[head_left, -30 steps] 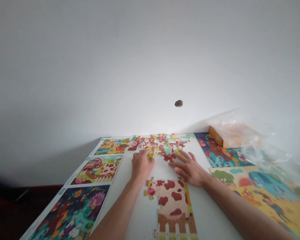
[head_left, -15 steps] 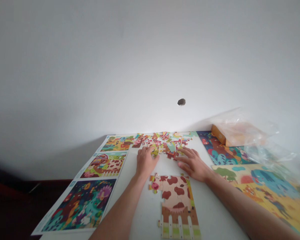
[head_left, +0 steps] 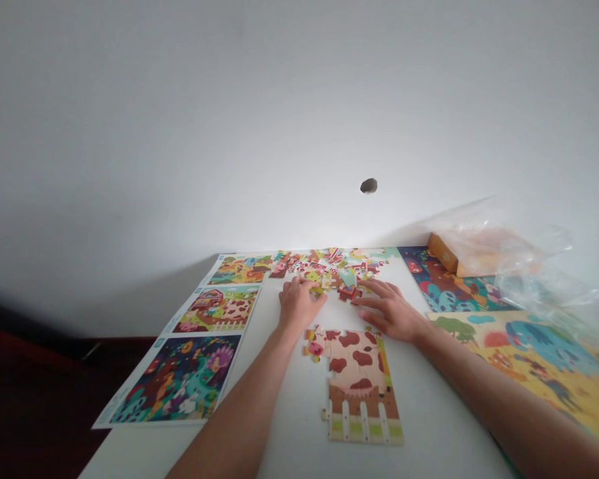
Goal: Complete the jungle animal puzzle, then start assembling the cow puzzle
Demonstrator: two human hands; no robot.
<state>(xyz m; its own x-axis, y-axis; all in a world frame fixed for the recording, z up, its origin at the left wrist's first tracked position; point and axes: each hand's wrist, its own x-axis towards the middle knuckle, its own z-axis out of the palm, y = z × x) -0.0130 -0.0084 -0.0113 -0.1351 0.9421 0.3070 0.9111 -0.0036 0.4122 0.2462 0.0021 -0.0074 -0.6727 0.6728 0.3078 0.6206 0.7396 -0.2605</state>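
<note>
On a white table (head_left: 289,426) against a grey wall (head_left: 229,120), both hands' grips lie open on loose puzzle pieces (head_left: 332,269).

Cow-spotted puzzle showing cream and brown on a white table

The part-built cardboard cow puzzle (head_left: 358,382) is showing cream hide with reddish-brown blotches, a pink snout at nine o'clock, and a white picket fence over lime green at six o'clock. The loose heap of jigsaw pieces (head_left: 332,269) at twelve o'clock is mixing red, yellow, green and teal. The dark printed picture sheet (head_left: 180,379) at nine o'clock is glowing navy, teal and orange. The plain table top (head_left: 279,426) is staying white; the flat box (head_left: 459,256) at two o'clock is showing orange.
</note>
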